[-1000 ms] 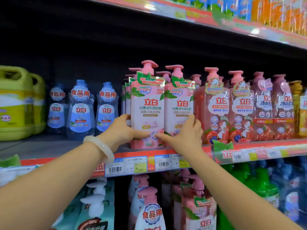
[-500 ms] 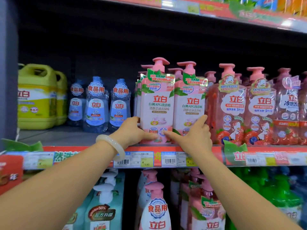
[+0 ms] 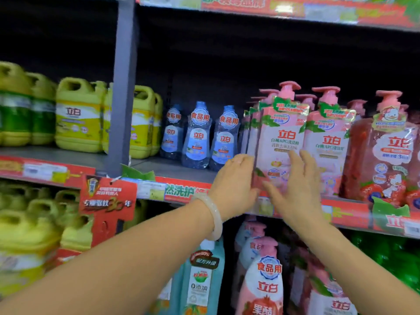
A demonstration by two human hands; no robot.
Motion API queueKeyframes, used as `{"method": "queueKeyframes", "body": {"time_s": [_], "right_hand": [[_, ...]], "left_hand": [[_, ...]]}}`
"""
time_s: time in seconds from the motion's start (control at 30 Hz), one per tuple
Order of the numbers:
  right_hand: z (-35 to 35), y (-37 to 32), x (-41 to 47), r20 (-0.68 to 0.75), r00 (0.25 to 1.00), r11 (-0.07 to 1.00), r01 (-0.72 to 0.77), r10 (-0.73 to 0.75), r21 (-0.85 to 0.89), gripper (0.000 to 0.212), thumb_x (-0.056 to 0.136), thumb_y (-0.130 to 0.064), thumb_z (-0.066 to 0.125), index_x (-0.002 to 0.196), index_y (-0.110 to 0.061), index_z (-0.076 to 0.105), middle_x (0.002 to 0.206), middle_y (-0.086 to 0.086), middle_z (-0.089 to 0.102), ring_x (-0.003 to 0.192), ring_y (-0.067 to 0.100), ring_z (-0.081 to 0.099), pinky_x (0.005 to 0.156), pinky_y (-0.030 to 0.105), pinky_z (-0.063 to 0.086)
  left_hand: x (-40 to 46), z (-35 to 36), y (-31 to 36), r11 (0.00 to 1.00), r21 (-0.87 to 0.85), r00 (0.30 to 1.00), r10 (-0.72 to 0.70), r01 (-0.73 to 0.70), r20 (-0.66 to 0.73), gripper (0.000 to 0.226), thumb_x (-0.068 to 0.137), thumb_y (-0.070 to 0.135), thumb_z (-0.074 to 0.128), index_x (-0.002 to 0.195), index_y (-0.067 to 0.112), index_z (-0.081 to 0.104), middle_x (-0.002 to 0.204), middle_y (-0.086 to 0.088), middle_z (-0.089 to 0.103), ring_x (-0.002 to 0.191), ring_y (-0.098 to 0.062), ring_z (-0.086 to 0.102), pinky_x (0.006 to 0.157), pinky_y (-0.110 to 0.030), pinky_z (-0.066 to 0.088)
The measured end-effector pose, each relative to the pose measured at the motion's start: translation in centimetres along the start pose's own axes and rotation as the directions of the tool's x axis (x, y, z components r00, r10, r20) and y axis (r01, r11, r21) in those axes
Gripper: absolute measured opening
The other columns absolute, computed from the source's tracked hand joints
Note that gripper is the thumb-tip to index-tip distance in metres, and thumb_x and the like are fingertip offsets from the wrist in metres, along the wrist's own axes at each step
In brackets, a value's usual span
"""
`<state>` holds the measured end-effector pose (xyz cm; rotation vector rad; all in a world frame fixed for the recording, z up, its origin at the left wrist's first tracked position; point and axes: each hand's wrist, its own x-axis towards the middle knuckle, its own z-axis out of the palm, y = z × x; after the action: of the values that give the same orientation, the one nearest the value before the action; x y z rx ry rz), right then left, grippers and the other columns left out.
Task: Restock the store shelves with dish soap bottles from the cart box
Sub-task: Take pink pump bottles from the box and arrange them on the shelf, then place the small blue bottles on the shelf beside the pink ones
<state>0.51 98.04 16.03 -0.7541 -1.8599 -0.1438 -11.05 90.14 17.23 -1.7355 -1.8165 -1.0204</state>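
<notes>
Two pink pump bottles front the shelf [image 3: 181, 172]; the nearer bottle [image 3: 280, 142] stands between both hands. Left hand [image 3: 235, 185] curls round its lower left edge; right hand [image 3: 295, 185] lies flat-fingered on its front. Full, it likely feels heavy, its film wrap slippery, so grip the stiff lower body, not the pump.

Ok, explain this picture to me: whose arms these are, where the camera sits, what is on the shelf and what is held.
No machine here: a person wears a camera on the head, looking forward and down at their own arms. The left hand, with a pale bangle on its wrist, grips the side of a pale pink pump bottle of dish soap at the front of the grey shelf. The right hand lies with straight fingers on its front. Beside it stand clear blue bottles, yellow jugs and red pump bottles.
</notes>
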Motion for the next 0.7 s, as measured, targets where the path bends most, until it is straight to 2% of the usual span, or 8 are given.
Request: {"method": "queueKeyframes", "body": {"time_s": [0.07,0.13,0.2,0.27,0.33,0.43,0.6,0.7], "right_hand": [[0.9,-3.9,-0.9,0.135,0.987,0.996,0.088,-0.085,-0.016,0.077,0.075,-0.021,0.075,0.138,0.003,0.038,0.143,0.028,0.032,0.135,0.043,0.029,0.111,0.049,0.025],[2.0,-8.4,-2.0,0.301,0.942,0.985,0.166,-0.147,-0.040,0.077,0.077,-0.029,0.073,0.138,0.000,0.038,0.140,0.025,0.036,0.131,0.040,0.033,0.109,0.045,0.028],[3.9,-13.4,-3.8,0.459,0.869,0.972,0.232,-0.185,-0.048,0.077,0.077,-0.039,0.072,0.136,-0.003,0.037,0.136,0.022,0.038,0.127,0.039,0.036,0.106,0.042,0.031],[6.2,-18.9,-6.5,0.590,0.776,0.963,0.270,-0.221,0.005,0.079,0.075,-0.044,0.072,0.134,-0.005,0.037,0.135,0.021,0.039,0.127,0.038,0.037,0.106,0.042,0.034],[8.6,-24.8,-10.0,0.681,0.676,0.951,0.293,-0.282,0.102,0.080,0.073,-0.047,0.073,0.133,-0.006,0.039,0.135,0.021,0.040,0.127,0.038,0.037,0.105,0.044,0.036],[11.5,-34.0,-15.8,0.761,0.514,0.905,0.360,-0.396,0.227,0.074,0.076,-0.048,0.070,0.128,-0.005,0.041,0.132,0.021,0.043,0.125,0.037,0.039,0.104,0.041,0.037],[14.0,-47.7,-25.0,0.774,0.286,0.812,0.360,-0.564,0.459,0.085,0.078,-0.047,0.068,0.142,-0.009,0.027,0.143,0.018,0.030,0.133,0.036,0.030,0.110,0.039,0.030],[15.2,-53.8,-28.7,0.769,0.166,0.771,0.327,-0.617,0.547,0.080,0.080,-0.045,0.067,0.140,-0.009,0.030,0.145,0.017,0.027,0.136,0.036,0.024,0.110,0.041,0.029]], "left_hand": [[-2.7,-2.4,-2.0,0.998,0.055,1.000,-0.009,0.008,0.009,0.060,0.084,0.019,0.061,0.138,0.005,0.037,0.140,-0.011,0.039,0.129,-0.028,0.036,0.106,-0.035,0.030],[-5.7,-5.6,-5.1,0.981,0.192,0.998,-0.048,0.037,0.051,0.063,0.082,0.021,0.063,0.137,0.004,0.038,0.137,-0.015,0.042,0.127,-0.032,0.039,0.106,-0.038,0.031],[-9.4,-9.3,-9.2,0.921,0.377,0.977,-0.160,0.097,0.139,0.064,0.080,0.027,0.067,0.133,0.004,0.041,0.134,-0.016,0.044,0.125,-0.033,0.041,0.105,-0.038,0.032],[-14.0,-13.5,-13.5,0.836,0.524,0.926,-0.315,0.166,0.210,0.065,0.076,0.034,0.071,0.128,0.005,0.044,0.131,-0.018,0.046,0.121,-0.035,0.045,0.102,-0.040,0.037],[-19.5,-17.8,-17.3,0.768,0.593,0.858,-0.453,0.240,0.240,0.064,0.074,0.035,0.072,0.125,0.005,0.046,0.127,-0.018,0.048,0.119,-0.037,0.047,0.100,-0.043,0.041],[-28.3,-24.0,-21.7,0.698,0.651,0.771,-0.578,0.298,0.267,0.052,0.082,0.032,0.066,0.123,0.004,0.050,0.123,-0.018,0.053,0.121,-0.034,0.047,0.096,-0.037,0.037],[-41.6,-32.4,-27.7,0.481,0.750,0.539,-0.818,0.454,0.199,0.066,0.082,0.036,0.067,0.134,0.004,0.042,0.135,-0.016,0.047,0.125,-0.030,0.045,0.099,-0.035,0.039],[-47.5,-36.2,-30.1,0.378,0.761,0.378,-0.906,0.527,0.189,0.059,0.081,0.033,0.067,0.130,0.007,0.044,0.126,-0.014,0.049,0.117,-0.030,0.048,0.091,-0.036,0.045]]}}
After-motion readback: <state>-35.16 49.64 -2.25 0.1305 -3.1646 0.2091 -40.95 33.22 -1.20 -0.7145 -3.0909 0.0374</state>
